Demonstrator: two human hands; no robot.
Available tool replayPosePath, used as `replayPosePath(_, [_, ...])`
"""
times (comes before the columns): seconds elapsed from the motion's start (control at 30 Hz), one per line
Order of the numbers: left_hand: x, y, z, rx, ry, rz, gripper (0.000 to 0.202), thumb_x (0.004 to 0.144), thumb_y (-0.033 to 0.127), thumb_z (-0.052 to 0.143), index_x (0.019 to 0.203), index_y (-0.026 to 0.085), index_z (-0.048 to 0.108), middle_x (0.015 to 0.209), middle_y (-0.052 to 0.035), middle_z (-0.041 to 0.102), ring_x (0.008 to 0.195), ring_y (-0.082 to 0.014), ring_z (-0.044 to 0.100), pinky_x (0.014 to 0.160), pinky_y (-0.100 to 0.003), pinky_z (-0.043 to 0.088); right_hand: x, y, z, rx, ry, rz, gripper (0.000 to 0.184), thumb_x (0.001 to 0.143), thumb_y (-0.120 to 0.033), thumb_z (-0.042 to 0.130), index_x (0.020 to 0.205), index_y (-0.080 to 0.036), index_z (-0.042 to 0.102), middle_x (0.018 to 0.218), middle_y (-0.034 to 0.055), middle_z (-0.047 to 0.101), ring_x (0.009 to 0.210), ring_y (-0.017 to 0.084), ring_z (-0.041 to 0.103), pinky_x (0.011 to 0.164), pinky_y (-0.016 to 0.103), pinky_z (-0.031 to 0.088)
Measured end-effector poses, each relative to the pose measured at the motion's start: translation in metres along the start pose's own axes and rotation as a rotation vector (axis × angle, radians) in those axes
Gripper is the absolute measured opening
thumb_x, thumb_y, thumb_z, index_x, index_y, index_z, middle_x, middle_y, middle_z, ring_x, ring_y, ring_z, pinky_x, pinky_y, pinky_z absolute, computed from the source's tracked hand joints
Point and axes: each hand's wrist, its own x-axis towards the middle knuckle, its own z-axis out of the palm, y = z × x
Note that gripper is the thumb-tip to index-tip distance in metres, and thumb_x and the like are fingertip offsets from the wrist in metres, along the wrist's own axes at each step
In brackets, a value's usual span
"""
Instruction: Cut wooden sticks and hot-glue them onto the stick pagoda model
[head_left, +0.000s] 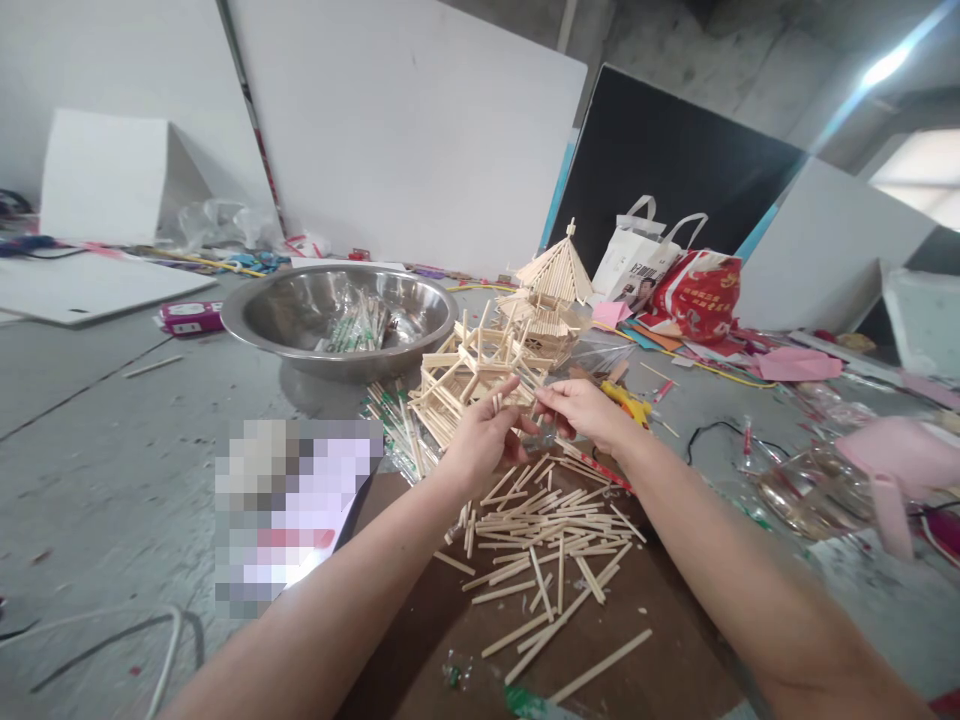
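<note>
My left hand (486, 432) is in front of an open framework of glued wooden sticks (480, 360), fingers curled, with a short pale wooden stick (497, 402) showing between them. Close by on the right, my right hand (579, 408) pinches thumb and fingertips together; whatever they grip is too small to make out. Below both hands, a loose pile of cut wooden sticks (555, 525) covers part of a brown board (420, 600). Behind the framework rises a stick-built pavilion (555, 275) with a pointed roof.
A steel basin (262, 335) with wrapped chopsticks (360, 322) stands at back left. Further wrapped chopsticks (401, 425) lie beside the framework. A yellow glue gun (626, 402) is by my right wrist. Bags (697, 295), coloured paper and a pink-handled jug (817, 490) are on the right.
</note>
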Motion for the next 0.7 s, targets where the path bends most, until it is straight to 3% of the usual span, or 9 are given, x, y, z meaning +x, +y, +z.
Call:
replayPosePath(0.1, [-0.001,0.001,0.001,0.082,0.084,0.122,0.032,0.075,0.023,0.043,0.106,0.013,0.046,0.045,0.0068,0.042,0.033,-0.0024,0.030,0.034,-0.015,0.021,-0.007,0.000,-0.006,-0.028,0.043,-0.052,0.031,0.072,-0.044,0.047,0.062,-0.014,0.051,0.052,-0.0036,0.048,0.034,0.003,0.038,0.034,0.017,0.027])
replayPosePath(0.23, [-0.006,0.007,-0.001,0.323,0.006,0.168,0.030,0.076,0.039,0.041,0.088,0.014,0.052,0.044,0.0076,0.032,0.038,-0.0038,0.028,0.038,-0.016,0.022,-0.031,0.008,-0.020,-0.193,0.066,-0.063,0.036,0.071,-0.051,0.044,0.061,-0.016,0.050,0.046,-0.0045,0.045,0.037,0.006,0.037,0.038,0.019,0.027])
replayPosePath(0.33, [-0.010,0.011,-0.001,0.631,-0.144,0.178,0.043,0.076,0.050,0.031,0.074,0.015,0.055,0.047,0.0049,0.037,0.042,-0.0056,0.033,0.043,-0.018,0.028,-0.051,0.021,-0.021,-0.363,0.006,-0.053,0.032,0.070,-0.048,0.046,0.061,-0.017,0.053,0.047,-0.0037,0.046,0.042,0.008,0.039,0.041,0.020,0.027])
replayPosePath(0.47, [-0.013,0.009,0.002,1.010,-0.326,0.149,0.053,0.077,0.053,0.022,0.067,0.015,0.058,0.056,-0.0007,0.050,0.054,-0.0113,0.046,0.051,-0.022,0.033,-0.066,0.044,-0.007,-0.507,-0.123,-0.105,0.020,0.071,-0.035,0.050,0.064,-0.018,0.058,0.058,-0.0003,0.057,0.054,0.011,0.049,0.050,0.022,0.032])
replayPosePath(0.6, [-0.014,-0.004,0.005,1.305,-0.408,0.124,0.049,0.077,0.050,0.025,0.072,0.015,0.059,0.066,-0.0070,0.059,0.059,-0.0164,0.052,0.053,-0.025,0.035,-0.069,0.054,0.007,-0.673,-0.134,-0.129,0.015,0.070,-0.030,0.050,0.068,-0.019,0.061,0.066,0.0014,0.062,0.063,0.013,0.054,0.055,0.022,0.033])
replayPosePath(0.7, [-0.013,-0.014,0.003,1.394,-0.436,0.106,0.043,0.074,0.049,0.033,0.079,0.016,0.060,0.073,-0.0092,0.062,0.063,-0.0190,0.055,0.054,-0.026,0.037,-0.070,0.050,0.005,-0.700,-0.185,-0.165,0.018,0.071,-0.030,0.049,0.078,-0.020,0.063,0.076,0.0030,0.064,0.071,0.015,0.055,0.061,0.022,0.035])
